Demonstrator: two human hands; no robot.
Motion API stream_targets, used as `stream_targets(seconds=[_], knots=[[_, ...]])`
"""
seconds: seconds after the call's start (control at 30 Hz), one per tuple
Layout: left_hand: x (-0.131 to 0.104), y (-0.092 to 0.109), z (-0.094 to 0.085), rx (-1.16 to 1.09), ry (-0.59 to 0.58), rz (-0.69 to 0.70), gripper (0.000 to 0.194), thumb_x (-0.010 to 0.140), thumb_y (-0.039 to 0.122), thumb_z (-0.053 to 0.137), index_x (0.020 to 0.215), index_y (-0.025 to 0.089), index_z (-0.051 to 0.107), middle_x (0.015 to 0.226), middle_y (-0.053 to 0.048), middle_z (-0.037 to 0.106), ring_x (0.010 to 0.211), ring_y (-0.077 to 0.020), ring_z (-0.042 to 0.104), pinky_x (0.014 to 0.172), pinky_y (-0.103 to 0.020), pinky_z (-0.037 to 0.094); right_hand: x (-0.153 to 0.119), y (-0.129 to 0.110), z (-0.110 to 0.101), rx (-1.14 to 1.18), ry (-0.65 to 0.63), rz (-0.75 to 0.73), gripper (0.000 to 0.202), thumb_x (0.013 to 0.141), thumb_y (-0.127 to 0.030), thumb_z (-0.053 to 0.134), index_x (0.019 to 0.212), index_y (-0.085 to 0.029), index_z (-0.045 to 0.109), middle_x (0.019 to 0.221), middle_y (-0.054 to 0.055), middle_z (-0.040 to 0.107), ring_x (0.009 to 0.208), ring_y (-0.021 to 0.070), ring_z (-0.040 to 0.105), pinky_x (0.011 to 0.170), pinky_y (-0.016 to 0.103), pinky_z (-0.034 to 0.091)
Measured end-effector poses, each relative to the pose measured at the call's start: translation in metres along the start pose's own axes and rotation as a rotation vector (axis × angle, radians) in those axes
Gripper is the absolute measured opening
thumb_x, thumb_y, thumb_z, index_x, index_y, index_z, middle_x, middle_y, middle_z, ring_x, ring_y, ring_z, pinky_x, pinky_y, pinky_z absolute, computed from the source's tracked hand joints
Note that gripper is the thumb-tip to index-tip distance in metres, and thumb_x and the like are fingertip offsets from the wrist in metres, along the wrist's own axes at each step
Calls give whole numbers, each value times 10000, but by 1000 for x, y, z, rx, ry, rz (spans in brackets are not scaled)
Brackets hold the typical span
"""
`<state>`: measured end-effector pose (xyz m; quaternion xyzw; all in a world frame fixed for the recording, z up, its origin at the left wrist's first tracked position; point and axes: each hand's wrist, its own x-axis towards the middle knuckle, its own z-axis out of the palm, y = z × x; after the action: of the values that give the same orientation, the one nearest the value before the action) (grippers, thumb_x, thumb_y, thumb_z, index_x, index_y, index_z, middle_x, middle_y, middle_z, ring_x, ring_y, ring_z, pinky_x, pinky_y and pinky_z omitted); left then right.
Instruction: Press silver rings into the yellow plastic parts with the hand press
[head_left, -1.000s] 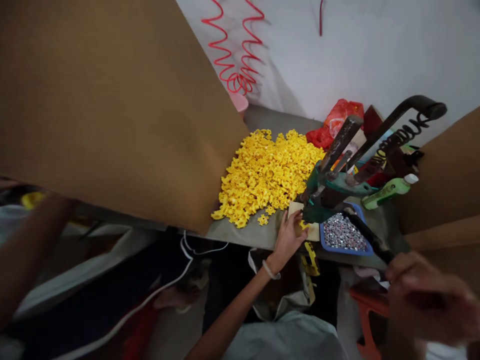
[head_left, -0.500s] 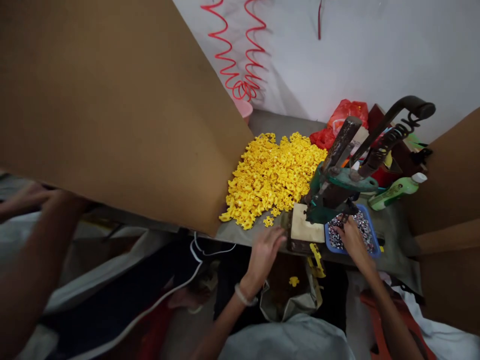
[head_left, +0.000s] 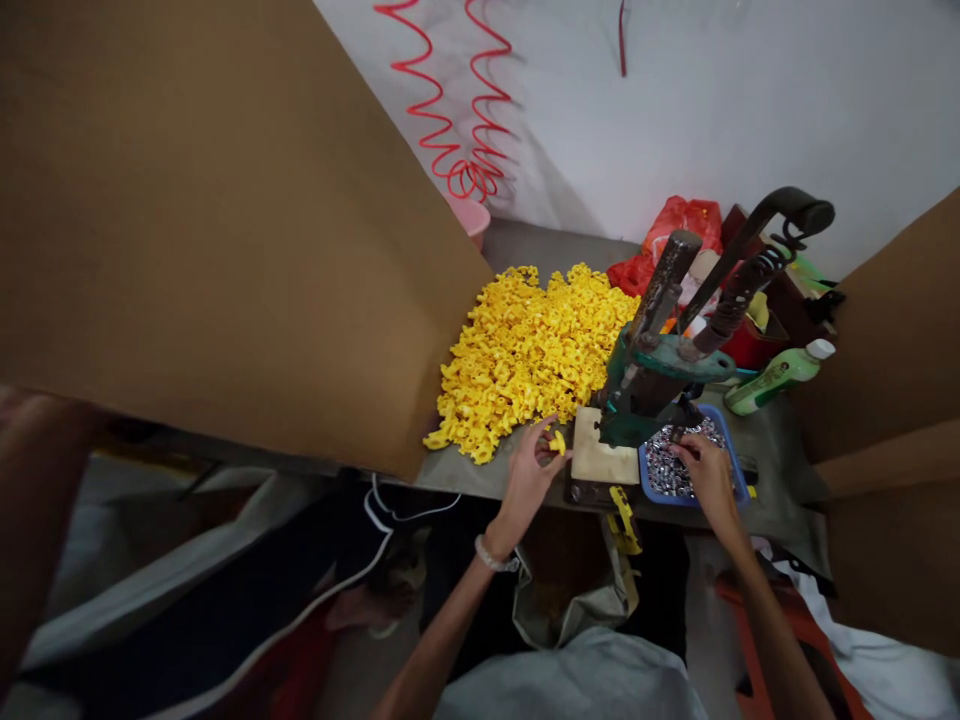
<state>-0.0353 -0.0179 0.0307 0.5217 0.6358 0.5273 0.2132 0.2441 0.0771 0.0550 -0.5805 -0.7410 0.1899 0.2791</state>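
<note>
Up goes the left hand (head_left: 529, 472), pinching a small bright-yellow plastic piece (head_left: 557, 443), lower centre; right hand (head_left: 709, 480) dips into a blue plastic tray (head_left: 675, 499) of silvery bits (head_left: 664, 472), lower right, whether gripping, can't tell. Picking stage, seemingly; next needs precise fingering.

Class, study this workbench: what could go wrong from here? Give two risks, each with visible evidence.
The left hand holds a small yellow piece at its fingertips, so it might slip.

The right hand is at the blue tray of tiny shiny parts, near the table's front edge; a knock could spill them.
</note>
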Motion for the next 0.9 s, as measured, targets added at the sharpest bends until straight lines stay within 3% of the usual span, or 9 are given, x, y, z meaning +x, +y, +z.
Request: stream_targets(seconds=[0.13, 0.27, 0.4, 0.53, 0.67, 0.77, 0.9], knots=[[0, 18, 19, 27, -42, 57, 260, 834, 337, 627, 1070, 229, 622, 966, -42, 646, 830, -173, 655, 765, -327, 568, -7, -9, 0, 284, -36, 173, 351, 760, -474, 550, 869, -146, 613, 783, 98, 680, 699, 218, 644, 680, 337, 503], [-2, 15, 48, 151, -10, 223, 301, 811, 351, 663, 1063, 192, 619, 1038, -78, 690, 1023, -236, 641, 960, -443, 490, -11, -26, 7, 535, -81, 276, 383, 643, -490, 669, 810, -158, 575, 762, 87, 679, 661, 211, 649, 665, 354, 536], [-7, 11, 67, 199, -21, 334, 223, 802, 348, 676, 954, 186, 654, 1086, -74, 691, 1203, -252, 547, 1096, -535, 337, -11, -45, 18, 617, -172, 301, 429, 573, -468, 717, 830, -154, 576, 791, 85, 684, 687, 202, 654, 653, 325, 539], [-9, 12, 66, 239, -71, 348, 209, 786, 357, 693, 923, 201, 673, 1087, -62, 695, 1260, -252, 494, 1122, -563, 275, -9, -56, 32, 582, -248, 254, 390, 594, -437, 702, 835, -157, 577, 780, 80, 686, 736, 206, 654, 714, 323, 528], [-7, 17, 60, 275, -119, 345, 200, 789, 350, 686, 948, 228, 688, 1093, -56, 694, 1264, -264, 487, 1127, -598, 231, -6, -61, 44, 477, -188, 189, 380, 638, -423, 655, 903, -157, 597, 893, 94, 696, 806, 213, 648, 751, 338, 517], [-7, 23, 58, 305, -131, 319, 203, 786, 372, 681, 946, 246, 692, 1146, -53, 673, 1291, -286, 453, 1133, -645, 135, -2, -63, 45, 340, -168, 148, 374, 661, -438, 614, 900, -151, 620, 937, 105, 690, 812, 210, 632, 774, 345, 503], [-9, 29, 58, 337, -144, 301, 260, 784, 373, 683, 1021, 265, 675, 1209, -57, 640, 1335, -296, 396, 1129, -667, 42, 4, -65, 40, 289, -261, 112, 373, 678, -491, 576, 836, -157, 632, 878, 95, 688, 752, 198, 613, 754, 336, 492]])
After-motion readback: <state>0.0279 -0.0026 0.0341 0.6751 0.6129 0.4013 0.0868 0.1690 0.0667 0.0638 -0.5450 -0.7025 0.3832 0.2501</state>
